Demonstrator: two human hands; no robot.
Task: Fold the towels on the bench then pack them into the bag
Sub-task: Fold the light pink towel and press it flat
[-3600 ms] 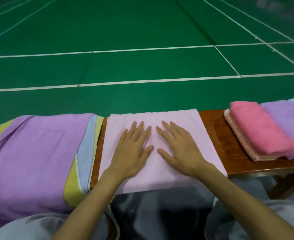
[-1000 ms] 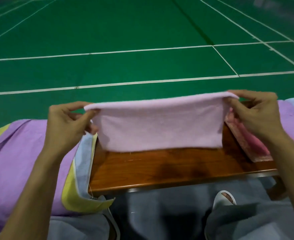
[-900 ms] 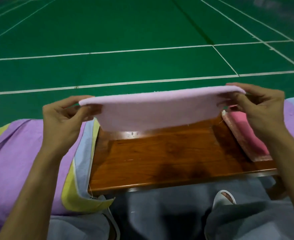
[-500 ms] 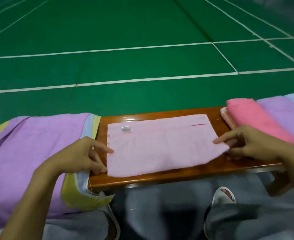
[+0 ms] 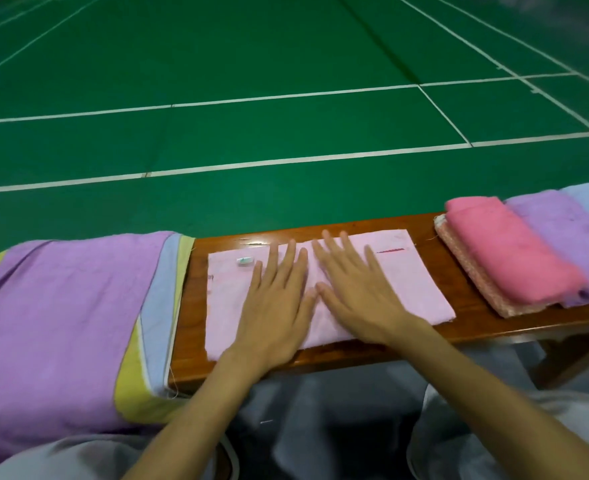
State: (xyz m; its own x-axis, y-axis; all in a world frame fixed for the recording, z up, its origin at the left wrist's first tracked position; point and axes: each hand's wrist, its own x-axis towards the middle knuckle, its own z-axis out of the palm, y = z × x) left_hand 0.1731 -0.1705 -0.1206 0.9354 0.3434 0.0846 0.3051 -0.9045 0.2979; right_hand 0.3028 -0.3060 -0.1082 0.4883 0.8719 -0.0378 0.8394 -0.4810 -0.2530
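I see the towel [image 5: 414, 289] folded flat mid-bench [image 5: 473, 323] | my left hand [image 5: 275, 306] and right hand [image 5: 355, 292] lie palm-down on it, side by side, fingers straight, slightly spread, gripping nothing | folded stack [image 5: 504, 254] to its right | purple pile [image 5: 61, 306] draped on its left

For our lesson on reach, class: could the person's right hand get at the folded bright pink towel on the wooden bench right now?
Probably yes. The right hand lies flat and empty on the pale pink towel; only bare wooden bench separates it from the folded bright pink towel, which lies uncovered.
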